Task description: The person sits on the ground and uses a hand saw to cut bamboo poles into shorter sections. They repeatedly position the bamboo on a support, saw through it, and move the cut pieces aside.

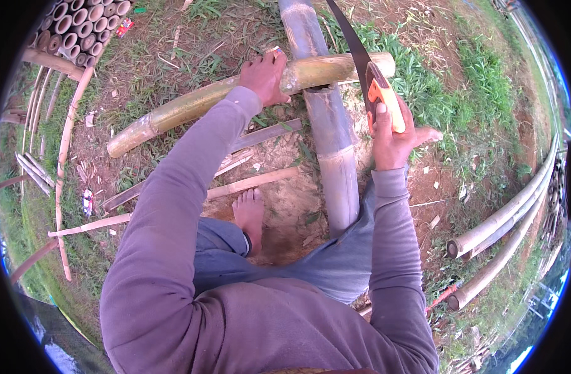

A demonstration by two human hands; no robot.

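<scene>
Two hands at work on bamboo, both closed on sth. Left hand (263, 78) is pressed down on a yellow-green bamboo pole (192, 106), fingers curled over its top, palm flat against it, near the pole's right-hand end. Right hand (391, 137) is clenched round the orange handle of a hand saw (366, 68); dark curved blade runs up and left from the grip, w/ its lower part crossing the pole's cut end.

Pole lies at a slant on the ground, left end low by the grass, right end resting on top of a thick grey bamboo trunk (326, 118) that runs roughly top to bottom through the middle. Blade meets the pole just right of that trunk.

One bare foot (250, 215) stands on sandy dirt left of the trunk, near a split bamboo strip (251, 182).

Room: open dirt and grass right of the saw; long poles (510, 218) lie well apart at far right. Stacked bamboo tubes (80, 28) sit top left, clear of the left arm.
</scene>
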